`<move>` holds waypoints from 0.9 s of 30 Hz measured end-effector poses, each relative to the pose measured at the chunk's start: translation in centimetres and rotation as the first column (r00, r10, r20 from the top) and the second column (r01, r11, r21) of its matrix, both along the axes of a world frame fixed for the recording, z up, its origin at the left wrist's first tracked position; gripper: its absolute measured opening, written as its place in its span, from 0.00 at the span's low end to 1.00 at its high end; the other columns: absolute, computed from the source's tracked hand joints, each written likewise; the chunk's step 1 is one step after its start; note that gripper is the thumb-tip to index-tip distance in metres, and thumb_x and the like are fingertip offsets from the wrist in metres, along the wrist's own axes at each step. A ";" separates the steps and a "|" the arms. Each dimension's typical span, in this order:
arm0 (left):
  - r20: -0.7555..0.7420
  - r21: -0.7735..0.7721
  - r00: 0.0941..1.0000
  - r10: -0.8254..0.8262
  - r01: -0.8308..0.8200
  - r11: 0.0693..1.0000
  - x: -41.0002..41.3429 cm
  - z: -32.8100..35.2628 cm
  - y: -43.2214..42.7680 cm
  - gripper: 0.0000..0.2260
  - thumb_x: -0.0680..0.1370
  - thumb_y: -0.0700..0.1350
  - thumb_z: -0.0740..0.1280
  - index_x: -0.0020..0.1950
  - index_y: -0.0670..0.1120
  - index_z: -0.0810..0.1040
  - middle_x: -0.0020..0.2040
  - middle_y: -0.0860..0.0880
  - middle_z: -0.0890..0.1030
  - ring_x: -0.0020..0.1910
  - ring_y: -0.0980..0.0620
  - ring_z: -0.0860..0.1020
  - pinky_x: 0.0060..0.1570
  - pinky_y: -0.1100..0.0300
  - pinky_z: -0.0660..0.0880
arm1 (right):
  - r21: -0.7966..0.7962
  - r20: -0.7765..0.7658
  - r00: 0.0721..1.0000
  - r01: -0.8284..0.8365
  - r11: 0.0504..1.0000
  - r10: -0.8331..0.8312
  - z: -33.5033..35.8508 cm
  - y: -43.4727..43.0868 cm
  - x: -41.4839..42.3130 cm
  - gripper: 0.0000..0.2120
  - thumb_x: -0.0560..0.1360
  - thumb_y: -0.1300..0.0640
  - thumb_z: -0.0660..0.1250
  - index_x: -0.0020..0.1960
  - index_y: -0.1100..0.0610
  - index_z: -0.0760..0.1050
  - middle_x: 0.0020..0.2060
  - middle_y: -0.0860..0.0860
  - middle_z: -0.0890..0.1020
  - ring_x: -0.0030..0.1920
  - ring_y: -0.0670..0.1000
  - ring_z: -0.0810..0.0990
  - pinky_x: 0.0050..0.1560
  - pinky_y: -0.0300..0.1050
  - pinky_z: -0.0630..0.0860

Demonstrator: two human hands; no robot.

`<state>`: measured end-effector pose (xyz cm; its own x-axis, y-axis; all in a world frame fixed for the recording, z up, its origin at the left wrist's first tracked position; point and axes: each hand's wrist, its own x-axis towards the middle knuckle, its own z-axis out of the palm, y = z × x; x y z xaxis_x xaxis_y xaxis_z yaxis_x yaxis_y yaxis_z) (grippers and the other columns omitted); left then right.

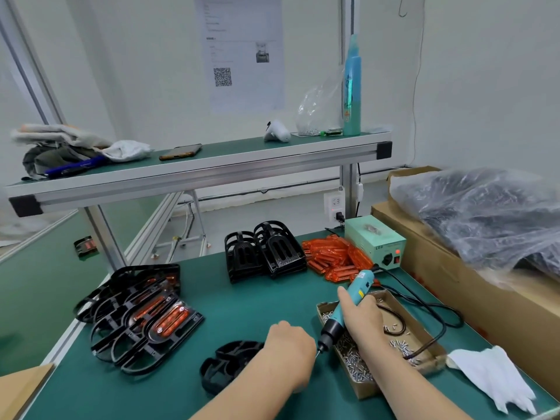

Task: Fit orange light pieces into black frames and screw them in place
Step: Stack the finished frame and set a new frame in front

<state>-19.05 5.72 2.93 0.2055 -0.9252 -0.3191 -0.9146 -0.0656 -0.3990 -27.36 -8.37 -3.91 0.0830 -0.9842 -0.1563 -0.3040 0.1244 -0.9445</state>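
Green bench (257, 301) fills most of the view, w/ a raised shelf (197, 168) across the back. Right edge: long cardboard box (448, 268) holding a plastic bag (491, 213) of dark parts.

Left-centre of bench: pile of finished frames (136, 316), black w/ orange pieces fitted, overlapping each other. Back-centre: stack of empty frames (263, 253), standing tilted. Just right of that stack, touching it: heap of orange pieces (336, 259). Behind the heap, a pale green power unit (375, 244), red lamp lit, black cable running fwd to the driver.

Near-right: shallow cardboard tray (424, 334) w/ loose screws (354, 362), mostly at its near end. White glove (491, 377) lies flat to the right of the tray.

Near-centre: one black frame (230, 362) flat on the bench, partly under the left hand.

Left hand (288, 353) rests on the frame's right end, fingers curled down onto it; cannot tell what, if anything, they pinch.

Right hand (360, 316) is wrapped tight around the teal driver (348, 307), thumb up along the body. Driver leans, black nose down-left, bit tip (317, 354) right beside the left hand's knuckles, at the tray's left edge. Contact w/ frame is hidden by the left hand.

On shelf: cloth bundle (60, 140) left, phone (180, 151) mid, teal bottle (353, 86) upright at right.
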 end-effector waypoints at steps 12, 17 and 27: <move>-0.476 -0.180 0.854 0.212 -0.330 0.926 2.5 -1.0 -1.2 0.16 0.80 0.52 0.60 0.55 0.40 0.77 0.56 0.40 0.79 0.56 0.40 0.77 0.53 0.52 0.73 | -0.003 -0.013 1.000 -0.015 1.000 0.015 -0.1 -0.2 -0.1 0.23 0.79 0.42 0.67 0.55 0.62 0.70 0.43 0.55 0.78 0.40 0.51 0.78 0.36 0.46 0.70; -0.741 -0.262 0.649 0.172 -0.515 0.816 6.9 0.1 0.7 0.19 0.78 0.61 0.64 0.63 0.51 0.79 0.63 0.51 0.80 0.65 0.50 0.75 0.62 0.59 0.70 | -0.007 0.004 1.000 -0.013 1.000 0.013 0.0 -0.1 -0.1 0.23 0.79 0.42 0.67 0.55 0.62 0.70 0.41 0.54 0.77 0.40 0.51 0.77 0.35 0.46 0.68; -0.555 0.222 0.758 0.342 -0.261 0.939 11.3 -1.2 4.5 0.62 0.60 0.68 0.78 0.79 0.61 0.37 0.81 0.54 0.43 0.80 0.49 0.40 0.78 0.42 0.48 | -0.004 0.000 1.000 -0.019 1.000 0.019 -0.2 -0.1 -0.2 0.24 0.78 0.40 0.67 0.54 0.62 0.70 0.42 0.54 0.78 0.40 0.50 0.77 0.37 0.47 0.68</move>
<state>-7.74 10.24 1.75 0.2065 -0.7913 -0.5755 -0.9149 -0.3647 0.1732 -27.52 -8.52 -4.06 0.1012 -0.9831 -0.1526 -0.3063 0.1152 -0.9449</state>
